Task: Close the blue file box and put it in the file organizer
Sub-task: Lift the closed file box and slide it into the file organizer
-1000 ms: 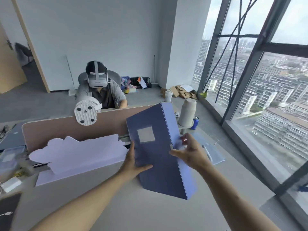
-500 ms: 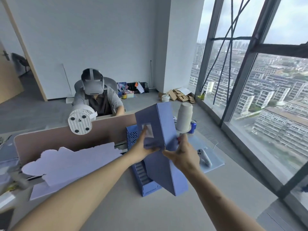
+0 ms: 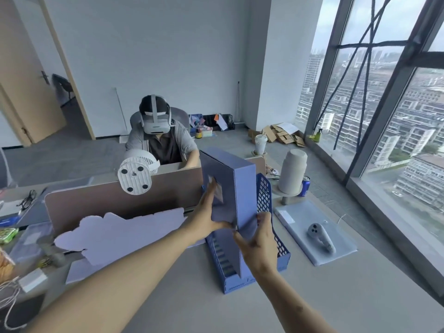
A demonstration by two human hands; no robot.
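Blue file box (image 3: 242,188) lowered upright into file organizer (image 3: 264,195), gripped between left hand (image 3: 204,219), right hand (image 3: 260,246)

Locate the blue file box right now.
Centre of the head view: the blue file box stands upright in the file organizer, held between left hand and right hand.

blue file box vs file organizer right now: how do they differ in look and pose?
The blue file box has solid, smooth walls; the file organizer has a mesh lattice side.
The file box stands tall and tilted, gripped by the left hand and right hand; the organizer sits low and flat on the desk, unheld.
The box is closed; the organizer is open-topped, with the box's lower end inside it.
Both are blue.
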